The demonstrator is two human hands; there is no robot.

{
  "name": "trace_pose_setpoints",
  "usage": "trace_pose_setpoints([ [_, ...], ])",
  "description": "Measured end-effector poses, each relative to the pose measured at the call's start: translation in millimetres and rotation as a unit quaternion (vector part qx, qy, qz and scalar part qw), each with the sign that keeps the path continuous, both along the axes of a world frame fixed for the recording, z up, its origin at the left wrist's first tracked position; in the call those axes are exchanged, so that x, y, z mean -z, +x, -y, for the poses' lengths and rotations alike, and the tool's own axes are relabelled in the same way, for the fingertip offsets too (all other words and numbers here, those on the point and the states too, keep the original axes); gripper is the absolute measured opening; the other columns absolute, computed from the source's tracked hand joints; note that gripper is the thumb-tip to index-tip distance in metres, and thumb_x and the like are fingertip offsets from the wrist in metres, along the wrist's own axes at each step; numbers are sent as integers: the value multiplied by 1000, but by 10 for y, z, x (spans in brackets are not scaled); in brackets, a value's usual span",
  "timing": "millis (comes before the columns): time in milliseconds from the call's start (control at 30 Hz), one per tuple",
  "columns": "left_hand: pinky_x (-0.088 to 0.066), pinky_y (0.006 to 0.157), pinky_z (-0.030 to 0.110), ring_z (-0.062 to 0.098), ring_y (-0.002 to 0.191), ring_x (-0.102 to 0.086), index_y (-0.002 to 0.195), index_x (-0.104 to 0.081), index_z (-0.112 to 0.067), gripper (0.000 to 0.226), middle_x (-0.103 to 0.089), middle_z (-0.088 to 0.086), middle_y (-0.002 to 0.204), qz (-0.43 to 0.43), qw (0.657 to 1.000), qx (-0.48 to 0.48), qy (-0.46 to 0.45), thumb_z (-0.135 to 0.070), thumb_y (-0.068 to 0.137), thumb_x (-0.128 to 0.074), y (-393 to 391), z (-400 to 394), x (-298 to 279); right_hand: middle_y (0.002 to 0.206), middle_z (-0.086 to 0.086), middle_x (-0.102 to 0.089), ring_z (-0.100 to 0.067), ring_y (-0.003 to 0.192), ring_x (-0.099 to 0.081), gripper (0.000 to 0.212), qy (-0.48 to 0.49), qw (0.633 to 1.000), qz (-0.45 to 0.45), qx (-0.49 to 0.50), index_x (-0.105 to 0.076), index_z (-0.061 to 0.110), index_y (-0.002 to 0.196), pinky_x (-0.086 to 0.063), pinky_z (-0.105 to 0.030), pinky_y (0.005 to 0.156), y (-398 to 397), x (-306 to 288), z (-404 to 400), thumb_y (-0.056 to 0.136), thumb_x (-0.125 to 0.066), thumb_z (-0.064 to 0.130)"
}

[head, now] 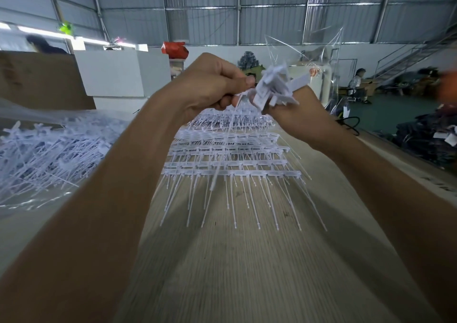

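Both hands are up off the desk (247, 261), meeting in mid-air over the work. The right hand (299, 117) grips a bunch of white plastic tags (274, 87), their flat heads fanning out in every direction above the knuckles. Its fingers are mostly hidden behind the bunch, but they are curled around it. The left hand (207, 85) comes in from the other side, fingers folded in, thumb pressed hard against the forefinger and pinching one thin white strap (239, 101) at the base of the bunch. That strap trails down toward the desk, blurred.

Below the hands, on the wood-grain top, lie the laid-out rows of tags (232, 154) — heads lined up in bands, tails pointing back toward the person. Off to the left sits a loose heap of tags (49, 149) on clear film, with a cardboard box (42, 80) behind it. A clear plastic bag (321, 50) stands up just behind the right hand — whether it touches the bunch, I cannot tell.
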State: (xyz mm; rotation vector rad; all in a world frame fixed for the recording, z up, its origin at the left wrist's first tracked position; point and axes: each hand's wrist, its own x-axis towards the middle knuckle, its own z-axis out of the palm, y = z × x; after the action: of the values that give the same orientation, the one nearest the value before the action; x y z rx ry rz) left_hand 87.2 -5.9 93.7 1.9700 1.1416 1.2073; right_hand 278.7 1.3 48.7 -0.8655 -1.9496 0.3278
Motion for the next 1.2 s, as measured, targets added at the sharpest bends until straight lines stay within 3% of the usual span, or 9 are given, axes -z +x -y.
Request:
trace_pose_setpoints([
  [67,-41,47,20,8,47,-48,82,-79,-12,12,-63,3,58,-5,1000,18,7,-16,91,-72,-3,14,-7,90,7,-64,11,74,-62,8,-45,995,-81,-47,-63,24,102,-48,-8,61,16,11,-2,96,-68,22],
  [200,-44,49,20,8,48,-52,86,-78,-13,8,-67,4,62,-9,999,35,15,-18,90,-74,11,31,2,80,29,-69,15,75,-63,15,-70,986,-130,-73,-63,36,97,-46,-4,56,80,12,-17,90,-74,29],
  [467,-44,49,20,9,47,-52,86,-77,-7,13,-68,8,61,-76,993,-23,88,-19,89,-75,21,41,21,64,12,-66,4,51,-55,7,-61,991,-102,-70,-65,17,89,-40,-8,47,76,14,18,95,-69,17],
  [633,-45,77,26,-10,50,-56,85,-76,-15,13,-70,2,63,-180,966,-102,156,-26,91,-72,96,9,47,68,6,-66,-8,62,-58,6,-58,997,-56,-20,-64,22,92,-49,-25,61,47,32,-43,96,-69,20],
  [733,-44,70,21,0,52,-60,82,-73,-19,12,-68,-2,64,-223,942,-144,203,-25,92,-71,139,7,38,70,3,-67,-14,63,-58,10,-48,998,-39,9,-65,20,87,-46,-29,65,24,34,-52,98,-64,19],
  [867,-52,79,39,26,81,-64,92,-73,-10,14,-68,7,84,-326,885,-217,250,-25,92,-71,174,-48,57,61,13,-59,-8,53,-48,31,-46,997,-45,47,-62,20,69,-38,-27,57,61,30,-68,100,-59,21],
  [967,-51,74,27,10,81,-69,88,-71,-14,14,-63,-8,71,-221,931,-185,225,-26,95,-68,159,-53,81,75,10,-65,-6,72,-56,27,-52,993,-105,5,-63,22,75,-48,-35,72,77,13,-87,101,-57,21],
  [1033,-48,61,18,-4,64,-64,92,-70,-12,11,-66,-6,69,-130,963,-136,192,-20,97,-64,146,-33,78,76,15,-68,8,68,-56,22,-47,989,-137,-16,-66,23,82,-46,-20,68,73,3,-109,103,-56,23],
  [1200,-57,63,29,17,71,-69,111,-65,-4,17,-74,15,86,-51,991,-5,128,2,97,-58,191,61,47,60,28,-60,12,56,-53,11,-39,983,-172,-57,-60,29,92,-38,-5,51,78,0,-114,101,-60,22],
])
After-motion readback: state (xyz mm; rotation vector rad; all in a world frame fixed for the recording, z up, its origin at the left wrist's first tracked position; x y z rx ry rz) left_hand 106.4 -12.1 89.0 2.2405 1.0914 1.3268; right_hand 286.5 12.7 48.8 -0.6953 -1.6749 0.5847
